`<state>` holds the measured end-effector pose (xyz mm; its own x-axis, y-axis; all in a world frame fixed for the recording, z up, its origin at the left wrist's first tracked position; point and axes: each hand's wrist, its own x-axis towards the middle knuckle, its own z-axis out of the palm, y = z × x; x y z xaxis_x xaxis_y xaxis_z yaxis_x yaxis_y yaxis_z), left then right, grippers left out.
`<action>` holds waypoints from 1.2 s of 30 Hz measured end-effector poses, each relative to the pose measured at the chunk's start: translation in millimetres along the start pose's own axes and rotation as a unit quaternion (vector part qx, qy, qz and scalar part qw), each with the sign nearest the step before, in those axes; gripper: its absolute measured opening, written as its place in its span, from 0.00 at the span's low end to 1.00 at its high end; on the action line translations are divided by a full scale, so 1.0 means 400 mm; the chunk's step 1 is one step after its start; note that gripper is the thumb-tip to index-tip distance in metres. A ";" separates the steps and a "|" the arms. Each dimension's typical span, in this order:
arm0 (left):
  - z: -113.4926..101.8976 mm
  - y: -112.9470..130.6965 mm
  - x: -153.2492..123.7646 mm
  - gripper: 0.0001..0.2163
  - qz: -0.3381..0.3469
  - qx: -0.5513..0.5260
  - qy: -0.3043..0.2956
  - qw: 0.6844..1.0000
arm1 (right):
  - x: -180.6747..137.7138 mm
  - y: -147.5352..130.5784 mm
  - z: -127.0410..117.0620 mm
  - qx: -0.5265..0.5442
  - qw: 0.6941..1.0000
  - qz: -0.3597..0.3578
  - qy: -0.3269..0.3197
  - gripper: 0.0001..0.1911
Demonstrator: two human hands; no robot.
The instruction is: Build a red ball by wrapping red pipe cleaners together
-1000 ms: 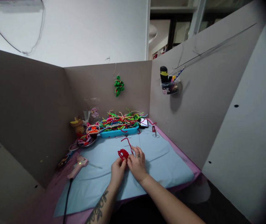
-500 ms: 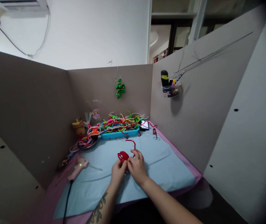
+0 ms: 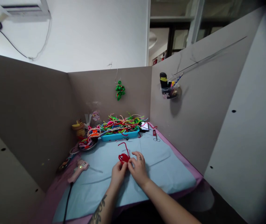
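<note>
A looped bundle of red chenille stem (image 3: 124, 158) is held just above the blue cloth (image 3: 163, 168). My left hand (image 3: 119, 171) pinches its lower edge between thumb and index finger. On the other side, my right hand (image 3: 138, 167) grips the bundle with thumb and forefinger, its other fingers raised and apart. One loose red end (image 3: 125, 145) rises from the bundle and bends to the left, away from my hands. The exact spot under my fingertips is hidden.
A blue tray (image 3: 121, 136) of colourful stems stands at the back. To its left sit finished pieces in a metal bowl (image 3: 87, 146). A pink glue gun (image 3: 79, 171) with a black cord lies at left. Small scissors (image 3: 156, 138) lie right; grey panels surround the table.
The loose red end has swung left, away from my right hand. My right hand's upper fingers have lifted and spread, while both hands keep the bundle pinched.
</note>
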<state>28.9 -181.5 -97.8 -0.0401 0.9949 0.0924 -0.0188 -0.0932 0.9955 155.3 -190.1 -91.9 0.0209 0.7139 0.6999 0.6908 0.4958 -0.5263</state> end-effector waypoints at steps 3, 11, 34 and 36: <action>0.000 0.004 -0.001 0.17 0.013 -0.022 -0.002 1.000 | 0.003 0.003 -0.002 0.046 0.999 0.004 -0.015 0.07; -0.013 0.012 -0.005 0.17 0.057 -0.044 0.025 0.997 | -0.005 0.012 -0.009 0.133 0.991 0.010 -0.023 0.05; -0.016 0.019 -0.039 0.20 -0.050 -0.136 -0.167 0.975 | 0.024 0.058 -0.013 0.676 0.640 0.311 -0.192 0.33; -0.014 0.017 -0.036 0.19 -0.064 -0.155 -0.139 0.976 | 0.020 0.061 -0.007 0.666 0.655 0.302 -0.191 0.30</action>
<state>23.9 -196.8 -92.4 0.2546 0.9670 0.0125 -0.3091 0.0691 0.9485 174.4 -173.6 -98.0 -0.3591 0.9239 0.1320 -0.6084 -0.1245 -0.7838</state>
